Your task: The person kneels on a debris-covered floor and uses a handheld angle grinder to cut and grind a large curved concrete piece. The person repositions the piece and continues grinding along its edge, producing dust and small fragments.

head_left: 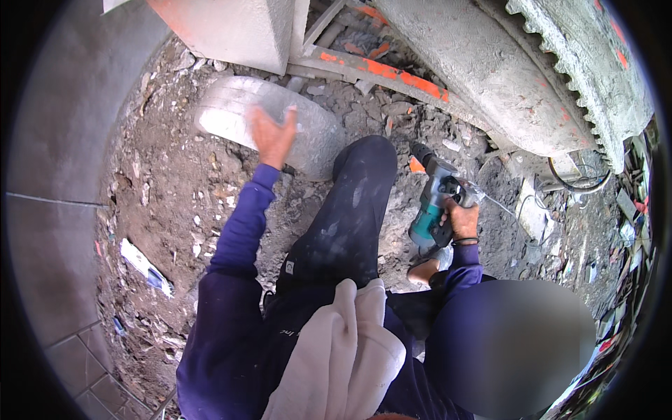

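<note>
My left hand (271, 136) is raised in front of a rounded, whitish, dust-caked piece like a tyre (315, 150); its fingers are apart and hold nothing, and whether it touches that piece I cannot tell. My right hand (456, 217) grips the handle of a green and silver power tool (427, 220), which looks like a drill or rotary hammer. The tool's black nose points up toward the machine frame, over the rubble beside my dark-trousered knee (360, 182). A pale cloth (336, 350) lies over my front.
A crusted drum with a toothed ring (490, 70) and a steel frame with orange paint (378, 70) stand ahead. Rubble (161, 231) covers the ground, with a white scrap (143, 266). A grey wall (56, 175) runs along the left; a hose (581, 185) loops at the right.
</note>
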Available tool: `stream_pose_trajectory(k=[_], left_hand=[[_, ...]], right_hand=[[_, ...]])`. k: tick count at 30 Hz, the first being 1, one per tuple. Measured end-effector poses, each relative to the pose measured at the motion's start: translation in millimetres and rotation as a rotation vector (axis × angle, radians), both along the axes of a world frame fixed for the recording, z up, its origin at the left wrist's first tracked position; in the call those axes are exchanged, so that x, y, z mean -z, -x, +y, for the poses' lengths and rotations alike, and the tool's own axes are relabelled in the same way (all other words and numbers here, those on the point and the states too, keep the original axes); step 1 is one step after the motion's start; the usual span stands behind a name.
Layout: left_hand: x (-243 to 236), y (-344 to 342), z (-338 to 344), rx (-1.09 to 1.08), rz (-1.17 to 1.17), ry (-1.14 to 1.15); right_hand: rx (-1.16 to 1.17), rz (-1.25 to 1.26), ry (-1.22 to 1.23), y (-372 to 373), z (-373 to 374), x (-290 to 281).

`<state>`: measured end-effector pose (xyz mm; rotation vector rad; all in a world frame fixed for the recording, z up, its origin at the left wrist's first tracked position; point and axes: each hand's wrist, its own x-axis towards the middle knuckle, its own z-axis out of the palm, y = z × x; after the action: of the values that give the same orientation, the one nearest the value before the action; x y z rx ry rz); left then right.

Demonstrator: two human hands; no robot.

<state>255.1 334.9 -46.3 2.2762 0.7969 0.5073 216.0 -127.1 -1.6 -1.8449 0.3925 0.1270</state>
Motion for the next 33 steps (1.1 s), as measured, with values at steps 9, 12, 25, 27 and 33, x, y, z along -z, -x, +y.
stream_pose_trajectory(k=[9,12,25,27,33], left_hand=[[93,-35,74,-0.328,0.235,-0.38],[94,-41,71,-0.396,0.195,-0.403],[100,-48,79,-0.467,0.221,-0.449],[102,-49,81,-0.483,0.213,-0.466],[109,-51,87,-0.504,0.183,-0.527]], right_hand=[[0.051,-0.055,-0.049,30,-15,31],[0.15,0.029,-0.051,44,-16,46],[0.12,0.033,0.071,50,-4,36],[0.049,-0.043,0.094,50,-2,33],[-0.01,-0.034,0.095,54,4,32]])
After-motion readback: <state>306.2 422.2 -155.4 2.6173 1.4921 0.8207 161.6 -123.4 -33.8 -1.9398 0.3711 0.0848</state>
